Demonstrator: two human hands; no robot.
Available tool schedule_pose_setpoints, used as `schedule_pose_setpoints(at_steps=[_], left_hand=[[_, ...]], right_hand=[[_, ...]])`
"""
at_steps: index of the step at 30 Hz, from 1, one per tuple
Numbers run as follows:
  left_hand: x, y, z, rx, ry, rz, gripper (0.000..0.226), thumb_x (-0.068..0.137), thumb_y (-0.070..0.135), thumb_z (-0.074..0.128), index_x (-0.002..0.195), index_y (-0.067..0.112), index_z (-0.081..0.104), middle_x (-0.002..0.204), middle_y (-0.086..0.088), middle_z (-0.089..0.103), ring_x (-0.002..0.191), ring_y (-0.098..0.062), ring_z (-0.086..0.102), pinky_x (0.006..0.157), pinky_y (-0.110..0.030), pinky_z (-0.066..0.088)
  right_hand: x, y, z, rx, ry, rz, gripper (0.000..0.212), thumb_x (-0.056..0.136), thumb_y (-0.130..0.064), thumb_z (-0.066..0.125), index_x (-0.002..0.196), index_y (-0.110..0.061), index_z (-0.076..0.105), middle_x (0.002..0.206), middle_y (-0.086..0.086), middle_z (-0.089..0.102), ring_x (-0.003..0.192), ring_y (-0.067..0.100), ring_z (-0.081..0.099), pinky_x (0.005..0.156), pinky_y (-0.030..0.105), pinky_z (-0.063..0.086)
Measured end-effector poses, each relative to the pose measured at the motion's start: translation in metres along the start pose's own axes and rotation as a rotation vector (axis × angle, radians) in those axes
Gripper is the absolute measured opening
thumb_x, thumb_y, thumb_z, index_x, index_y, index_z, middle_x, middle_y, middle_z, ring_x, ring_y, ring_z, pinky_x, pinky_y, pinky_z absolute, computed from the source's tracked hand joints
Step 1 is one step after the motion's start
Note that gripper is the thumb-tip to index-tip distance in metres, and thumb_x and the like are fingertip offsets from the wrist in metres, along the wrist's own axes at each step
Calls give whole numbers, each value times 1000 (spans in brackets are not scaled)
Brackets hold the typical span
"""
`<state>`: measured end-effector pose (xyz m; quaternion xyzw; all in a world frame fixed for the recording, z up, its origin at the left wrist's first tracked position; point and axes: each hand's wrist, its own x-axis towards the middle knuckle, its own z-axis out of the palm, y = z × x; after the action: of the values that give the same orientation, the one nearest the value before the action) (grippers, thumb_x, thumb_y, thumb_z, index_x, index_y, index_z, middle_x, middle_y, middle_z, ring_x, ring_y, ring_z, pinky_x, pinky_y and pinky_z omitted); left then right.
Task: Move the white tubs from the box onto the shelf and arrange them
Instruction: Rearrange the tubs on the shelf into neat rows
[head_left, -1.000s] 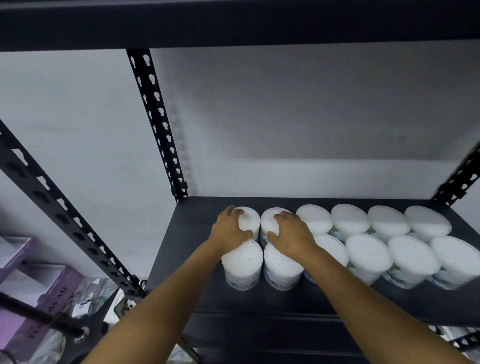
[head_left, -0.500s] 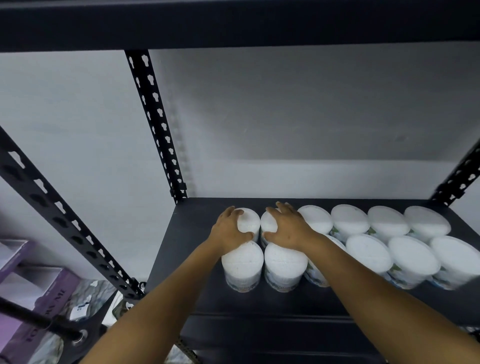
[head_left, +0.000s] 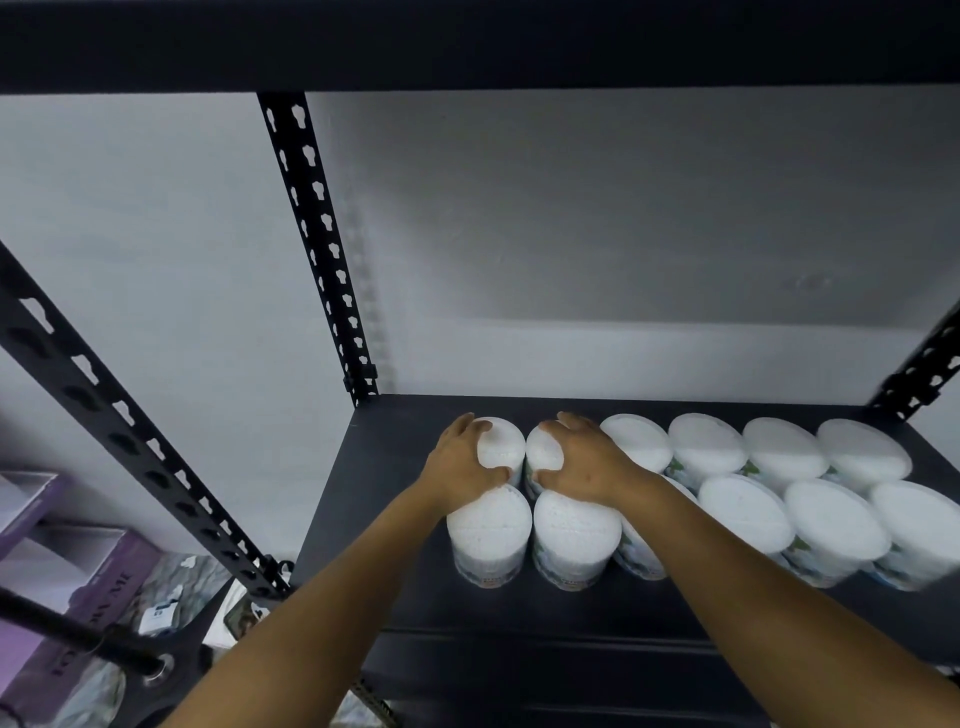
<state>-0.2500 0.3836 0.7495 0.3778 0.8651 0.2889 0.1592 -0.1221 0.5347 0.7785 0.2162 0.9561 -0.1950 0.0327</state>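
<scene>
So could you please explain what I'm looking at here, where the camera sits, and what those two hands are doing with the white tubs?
There is no machine here: a person is working with bare hands, and the single picture comes from a wide-angle camera worn on their head, looking forward and down. That is why both forearms reach in from the bottom edge.

In front is a dark metal shelf with slotted uprights, against a pale wall. On it stand white tubs in two rows, a back row and a front row, packed close together.

The left hand is wrapped around the back row's leftmost tub. The right hand grips the tub next to it. Both tubs appear to rest on the shelf.

At lower left, off the shelf, are purple boxes. The box the tubs came from cannot be identified here.
</scene>
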Motion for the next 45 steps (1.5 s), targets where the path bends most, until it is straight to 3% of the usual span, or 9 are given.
schedule_pose_setpoints(at_steps=[8, 11, 14, 18, 25, 29, 33, 39, 45], left_hand=[[-46, 12, 6, 246, 101, 126, 72, 89, 57, 48, 147, 21, 27, 160, -2, 10, 147, -19, 4, 119, -37, 11], [-82, 12, 16, 281, 76, 145, 91, 77, 77, 32, 150, 23, 19, 160, 1, 4, 147, -16, -1, 119, -35, 3], [-101, 8, 25, 340, 68, 137, 102, 68, 81, 19, 151, 22, 11, 160, 1, -2, 147, -14, -6, 119, -33, -2], [-104, 4, 27, 334, 107, 130, 99, 71, 76, 22, 151, 20, 11, 160, 1, 0, 147, -15, -6, 118, -31, -4], [-103, 2, 28, 328, 85, 131, 89, 82, 69, 34, 151, 20, 11, 160, 1, 0, 147, -14, -5, 120, -32, 1], [-102, 2, 28, 327, 98, 141, 92, 77, 72, 25, 151, 19, 12, 160, 0, 3, 147, -15, -2, 120, -32, 2], [-101, 0, 28, 336, 99, 151, 85, 86, 65, 40, 151, 20, 11, 160, 1, 2, 147, -14, -3, 120, -31, 1], [-99, -1, 28, 345, 101, 155, 93, 75, 74, 21, 151, 21, 13, 160, 1, 4, 147, -14, -1, 118, -29, 1], [-97, -2, 29, 342, 97, 152, 94, 73, 73, 19, 151, 21, 13, 160, 1, 3, 147, -14, -2, 120, -31, 3]], right_hand=[[-34, -6, 7, 22, 120, -60, 76, 87, -52, 54, 148, -18, 25, 158, 7, 13, 146, 22, 9, 118, 34, 14], [-71, -8, 19, 47, 110, -92, 80, 86, -54, 54, 150, -23, 19, 159, -1, 4, 146, 15, 1, 118, 29, 6], [-98, -7, 32, 38, 89, -75, 85, 85, -58, 54, 151, -23, 12, 159, -3, -3, 146, 13, -4, 115, 24, 0], [-110, -5, 38, -14, 133, -88, 83, 88, -54, 51, 151, -20, 9, 159, 0, -3, 146, 13, -5, 112, 21, -7], [-109, -1, 42, -27, 162, -108, 71, 92, -42, 51, 150, -16, 19, 159, 3, 8, 146, 17, 4, 112, 22, -6], [-108, -1, 41, -47, 154, -107, 71, 93, -44, 48, 150, -18, 15, 159, 2, 5, 146, 16, 2, 112, 22, -7], [-107, -2, 41, -31, 155, -107, 71, 92, -42, 50, 150, -17, 17, 159, 3, 7, 146, 16, 2, 112, 22, -7], [-106, -3, 38, -19, 166, -115, 71, 92, -42, 51, 150, -16, 18, 159, 3, 8, 146, 17, 3, 112, 21, -5], [-104, -2, 40, -35, 171, -114, 71, 92, -44, 50, 150, -17, 17, 159, 2, 7, 146, 16, 3, 111, 20, -7]])
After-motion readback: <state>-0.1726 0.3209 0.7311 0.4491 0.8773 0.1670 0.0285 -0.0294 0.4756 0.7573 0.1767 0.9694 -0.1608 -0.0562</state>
